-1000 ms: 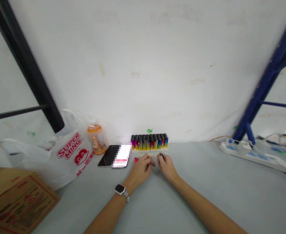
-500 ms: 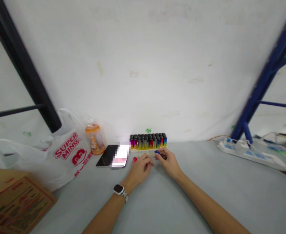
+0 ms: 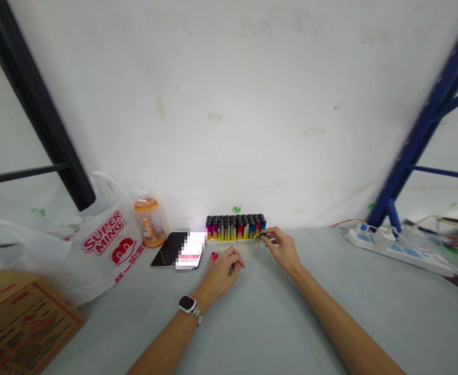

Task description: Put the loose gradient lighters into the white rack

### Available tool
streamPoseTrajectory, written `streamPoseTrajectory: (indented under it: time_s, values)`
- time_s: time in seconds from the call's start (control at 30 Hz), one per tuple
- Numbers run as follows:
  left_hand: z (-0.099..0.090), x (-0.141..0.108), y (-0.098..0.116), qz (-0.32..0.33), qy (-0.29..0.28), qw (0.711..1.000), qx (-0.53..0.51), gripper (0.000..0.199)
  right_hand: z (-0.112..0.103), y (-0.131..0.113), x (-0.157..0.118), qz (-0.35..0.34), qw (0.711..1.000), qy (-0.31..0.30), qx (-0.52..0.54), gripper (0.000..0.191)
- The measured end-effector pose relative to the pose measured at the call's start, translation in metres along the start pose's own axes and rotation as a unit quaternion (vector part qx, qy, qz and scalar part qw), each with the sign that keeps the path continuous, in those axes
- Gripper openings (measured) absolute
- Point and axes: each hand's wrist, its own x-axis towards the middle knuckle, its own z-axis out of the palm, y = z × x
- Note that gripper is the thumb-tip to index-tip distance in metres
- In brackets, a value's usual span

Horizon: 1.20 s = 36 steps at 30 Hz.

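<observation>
Colourful lighters with black tops stand upright in packed rows in a low pale tray near the wall. My right hand pinches a dark lighter at the tray's front right corner; it is tilted, and fingers partly cover it. My left hand, wearing a watch, rests on the table in front of the tray with its fingers curled in. A red lighter shows at that hand's left side, partly hidden behind it. Whether the left fingers hold anything is hidden.
Left of the tray lie a black tablet and a bright blurred screen. Farther left are an orange drink bottle, a white plastic bag and a cardboard box. A power strip with cables lies at right.
My right hand has moved right and slightly towards the tray with its lighter, away from my left hand. The left hand has stayed nearly still.
</observation>
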Motion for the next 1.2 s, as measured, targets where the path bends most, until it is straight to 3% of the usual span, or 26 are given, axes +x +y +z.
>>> streamPoseTrajectory:
  time_s: [0.33,0.6,0.83,0.97,1.07,1.2]
  values:
    - [0.001,-0.001,0.0,-0.001,-0.003,1.0,0.006,0.025,0.005,0.016,0.006,-0.063,0.998,0.01,-0.027,0.02]
    - [0.002,0.0,0.0,-0.002,-0.004,1.0,0.011,0.025,0.0,0.017,0.026,-0.036,0.998,-0.018,-0.058,0.021]
    - [0.001,0.0,0.0,-0.003,-0.003,1.0,0.01,0.025,-0.022,0.01,0.065,-0.036,0.986,-0.139,-0.083,0.015]
    - [0.001,0.0,-0.001,-0.001,-0.005,1.0,0.006,0.025,-0.027,0.009,0.074,-0.045,0.977,-0.181,-0.107,0.018]
    - [0.001,0.0,-0.002,0.002,-0.003,1.0,0.007,0.025,-0.02,0.01,0.071,-0.074,0.971,-0.174,-0.145,0.024]
    - [0.002,-0.001,-0.003,0.003,-0.002,1.0,0.006,0.025,-0.009,0.01,0.055,-0.101,0.959,-0.108,-0.244,0.029]
